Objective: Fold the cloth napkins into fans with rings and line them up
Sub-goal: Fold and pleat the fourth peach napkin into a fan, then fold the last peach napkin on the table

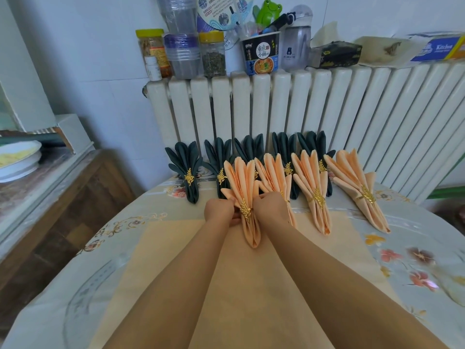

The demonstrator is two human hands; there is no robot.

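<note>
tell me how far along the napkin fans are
Done: five dark green fans with gold rings stand in a back row, and three peach fans lie ringed in front. In hand: the left hand and right hand spread a fourth peach fan at its ring. Left: at least one flat peach napkin still unfolded.

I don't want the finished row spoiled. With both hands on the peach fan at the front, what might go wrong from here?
1. The right hand lies over the base of the neighbouring peach fan, so spreading pleats may knock it askew.
2. The gold ring sits mid-fan between both hands; a tug by the left hand might slide it and loosen the held peach fan.
3. The dark green fans stand close behind and may get nudged.
</note>
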